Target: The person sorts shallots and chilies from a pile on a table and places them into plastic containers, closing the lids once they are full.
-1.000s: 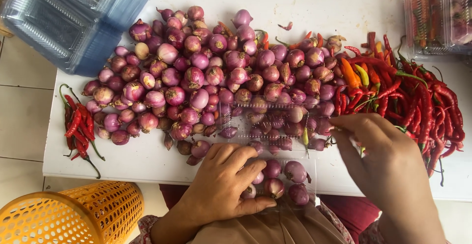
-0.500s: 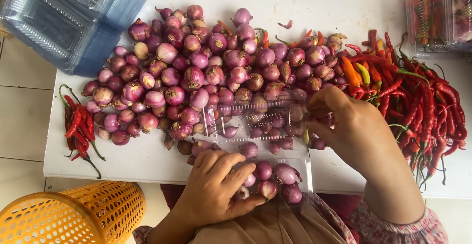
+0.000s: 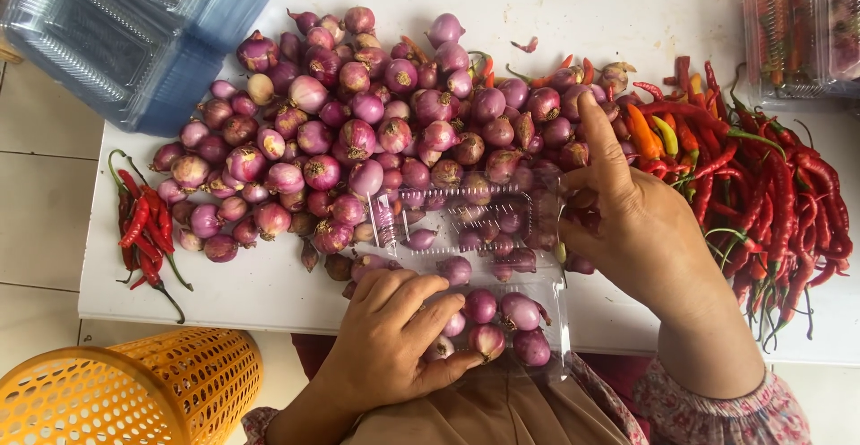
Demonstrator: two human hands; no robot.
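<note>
So the right hand (image 3: 640, 221) has swung back from the chilli pile (image 3: 761, 185) at 3 o'clock and is now gripping the clear clamshell box (image 3: 475, 257) by its lid edge, fingers closed on it. The left hand (image 3: 394, 337) is resting flat on the box's 6 o'clock end, not pinching. The box is sitting open at the table's near edge, half full of purple shallots (image 3: 502, 315), so filling's looking nearly done.

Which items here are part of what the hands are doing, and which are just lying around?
In hand:
- left hand on clear clamshell box
- right hand at the box lid
- shallots in pile and box

Lying about:
- red chillies
- small chilli bunch
- stacked clear boxes
- orange basket
- packed boxes
</note>
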